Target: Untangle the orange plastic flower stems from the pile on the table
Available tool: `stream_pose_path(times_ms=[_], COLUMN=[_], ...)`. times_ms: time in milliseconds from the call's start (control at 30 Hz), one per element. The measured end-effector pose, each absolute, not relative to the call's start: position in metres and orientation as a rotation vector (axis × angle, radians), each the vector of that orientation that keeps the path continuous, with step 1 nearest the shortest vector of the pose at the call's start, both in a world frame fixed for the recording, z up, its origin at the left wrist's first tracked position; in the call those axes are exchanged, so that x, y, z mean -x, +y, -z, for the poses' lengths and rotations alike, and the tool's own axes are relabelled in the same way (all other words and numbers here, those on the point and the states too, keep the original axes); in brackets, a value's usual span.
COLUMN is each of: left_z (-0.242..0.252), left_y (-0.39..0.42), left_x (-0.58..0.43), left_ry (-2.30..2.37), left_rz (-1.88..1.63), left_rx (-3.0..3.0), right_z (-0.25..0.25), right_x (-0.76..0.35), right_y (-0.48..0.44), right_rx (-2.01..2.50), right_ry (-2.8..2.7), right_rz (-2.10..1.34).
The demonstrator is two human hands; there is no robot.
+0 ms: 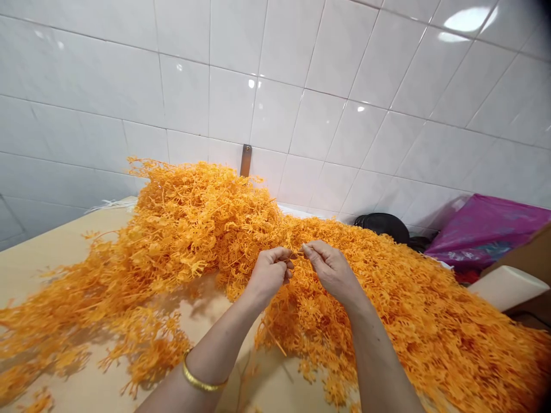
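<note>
My left hand [271,272] and my right hand [329,267] meet over the middle of the table, fingertips a short gap apart. Both are pinched on a thin orange stem [300,252] that spans the gap; how far it runs inside the fingers is hidden. Around and behind them lie heaps of orange artificial flower sprays [206,218], with fine, branching, plastic-looking tips. A second broad heap of orange sprays [422,310] spreads to the right, partly behind my right forearm. Loose sprigs [146,344] lie left of my left forearm, which wears a gold bangle.
The pale wooden table [47,252] stands against a white tiled wall [275,109]. At the right are a purple bag [486,229], a black round object [383,225] and a white cylinder [510,287]. A brown strip [245,160] is fixed to the wall.
</note>
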State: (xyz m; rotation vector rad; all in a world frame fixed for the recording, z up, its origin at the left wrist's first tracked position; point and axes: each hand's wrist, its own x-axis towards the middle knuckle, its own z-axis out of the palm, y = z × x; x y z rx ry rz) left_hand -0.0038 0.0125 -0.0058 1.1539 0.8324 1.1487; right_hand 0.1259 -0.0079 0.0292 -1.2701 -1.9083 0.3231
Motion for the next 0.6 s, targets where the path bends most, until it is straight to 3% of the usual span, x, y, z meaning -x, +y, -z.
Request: stream_pose_path(times_ms=[200,600], left_z=[-0.0009,0.0041], left_y=[0.0080,0.0079], left_x=[0.0094,0.0072], left_ry=[0.601,0.636], left_rz=[-1.063,-0.891], left_rx=[-0.859,-0.831], right_z=[-0.0241,-0.0254], right_x=[-0.1234,-0.1218], right_y=[-0.0055,-0.0060], right_rx=[1.335,1.214], right_ry=[-1.920,-1.808], right_rz=[-0.383,-0.528])
